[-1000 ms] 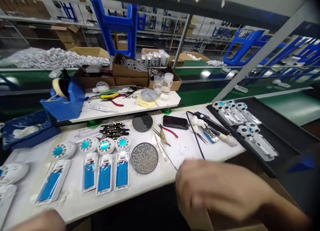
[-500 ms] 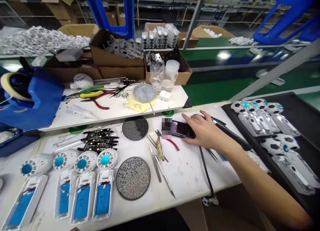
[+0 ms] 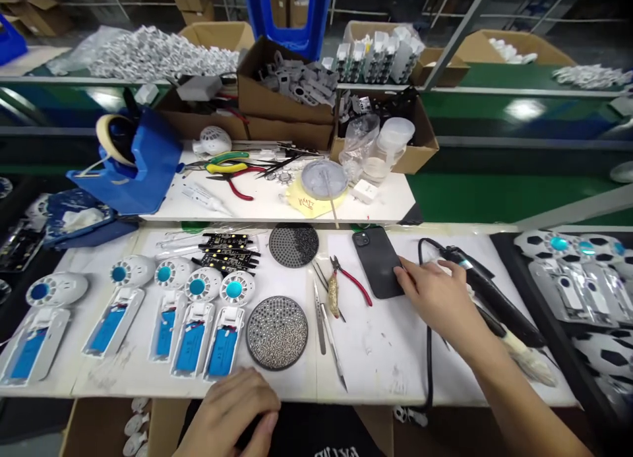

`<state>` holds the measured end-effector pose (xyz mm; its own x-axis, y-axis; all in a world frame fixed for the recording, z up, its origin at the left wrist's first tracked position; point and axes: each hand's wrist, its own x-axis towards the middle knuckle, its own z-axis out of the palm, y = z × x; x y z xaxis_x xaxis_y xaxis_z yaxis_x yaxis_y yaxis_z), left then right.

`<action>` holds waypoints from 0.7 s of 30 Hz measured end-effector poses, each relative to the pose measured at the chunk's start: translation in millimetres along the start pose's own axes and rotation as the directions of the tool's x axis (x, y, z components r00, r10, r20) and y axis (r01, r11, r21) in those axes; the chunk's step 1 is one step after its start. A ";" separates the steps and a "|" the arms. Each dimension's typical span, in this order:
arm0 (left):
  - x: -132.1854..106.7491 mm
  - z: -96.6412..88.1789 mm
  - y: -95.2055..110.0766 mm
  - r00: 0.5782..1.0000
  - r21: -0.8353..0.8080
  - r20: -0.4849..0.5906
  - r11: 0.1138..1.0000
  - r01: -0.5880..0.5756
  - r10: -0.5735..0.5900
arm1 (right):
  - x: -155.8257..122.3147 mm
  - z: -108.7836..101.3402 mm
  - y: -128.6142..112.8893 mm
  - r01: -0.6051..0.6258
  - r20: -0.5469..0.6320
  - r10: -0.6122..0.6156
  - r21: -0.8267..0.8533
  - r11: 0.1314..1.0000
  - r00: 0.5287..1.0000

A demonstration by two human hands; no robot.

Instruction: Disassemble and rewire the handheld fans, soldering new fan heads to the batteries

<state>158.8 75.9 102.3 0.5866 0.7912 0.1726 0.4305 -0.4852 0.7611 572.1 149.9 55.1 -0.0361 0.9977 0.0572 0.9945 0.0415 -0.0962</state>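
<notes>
A dark smartphone [image 3: 378,262] lies on the white bench with its back and camera up. My right hand [image 3: 435,299] has its thumb and fingertips closed on the phone's right edge. Over the bench's front edge is my left hand [image 3: 235,407], loosely curled with the thumb apart and nothing visible in it. Nearest to it are white fan housings with blue batteries [image 3: 222,351] and a round dish of small screws [image 3: 277,332]. Red-handled cutters [image 3: 351,280], tweezers [image 3: 320,318] and a pointed pen-like tool [image 3: 333,348] lie left of the phone.
A black-handled tool with a cord [image 3: 494,292] lies right of the phone. Beyond it, a black tray [image 3: 509,259] holds football-patterned housings. The raised white shelf [image 3: 277,210] carries pliers, a grey lid and a blue tape dispenser [image 3: 153,160]. Cardboard boxes [image 3: 287,130] stand behind.
The phone now shows its back instead of its screen, and my right hand has shifted to its edge. My left hand has come into view at the bottom. The view has swung left.
</notes>
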 end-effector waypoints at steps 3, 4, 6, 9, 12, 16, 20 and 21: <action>-1.0 3.7 -4.3 0.997 0.119 -0.070 0.993 -0.024 0.032 | -5.5 -5.7 4.3 -0.026 -0.053 0.027 0.023 0.999 0.998; -3.1 4.2 -7.4 0.995 0.172 -0.099 0.985 -0.012 0.029 | -9.1 -11.9 11.4 -0.048 -0.091 0.051 0.036 0.998 0.994; -9.6 3.1 -15.3 0.991 0.306 -0.137 0.951 0.047 -0.005 | -18.9 -26.8 36.8 -0.141 -0.192 0.148 0.049 0.989 0.970; -22.3 -2.9 -29.7 0.986 0.543 -0.158 0.828 0.137 -0.059 | -36.3 -41.1 93.7 -0.342 -0.277 0.332 0.014 0.940 0.902; -33.5 -8.4 -44.6 0.976 0.694 -0.215 0.697 0.180 -0.038 | -53.9 -38.6 142.9 -0.382 -0.101 0.379 -0.016 0.924 0.920; -40.4 -10.1 -62.0 0.973 0.714 -0.228 0.681 0.160 0.010 | -72.3 -27.2 162.9 -0.378 0.039 0.378 -0.014 0.926 0.925; -44.7 -11.7 -74.0 0.975 0.706 -0.217 0.698 0.118 0.055 | -76.3 -26.2 147.0 -0.386 0.068 0.386 -0.009 0.922 0.920; -46.1 -13.4 -76.0 0.974 0.700 -0.217 0.706 0.105 0.070 | -75.8 -28.7 139.6 -0.387 0.046 0.388 -0.016 0.922 0.921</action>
<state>89.8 81.3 44.9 0.4527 0.8172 0.3568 0.8459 -0.5201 0.1179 716.5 78.6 65.8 0.3477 0.9371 -0.0308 0.9323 -0.3490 -0.0951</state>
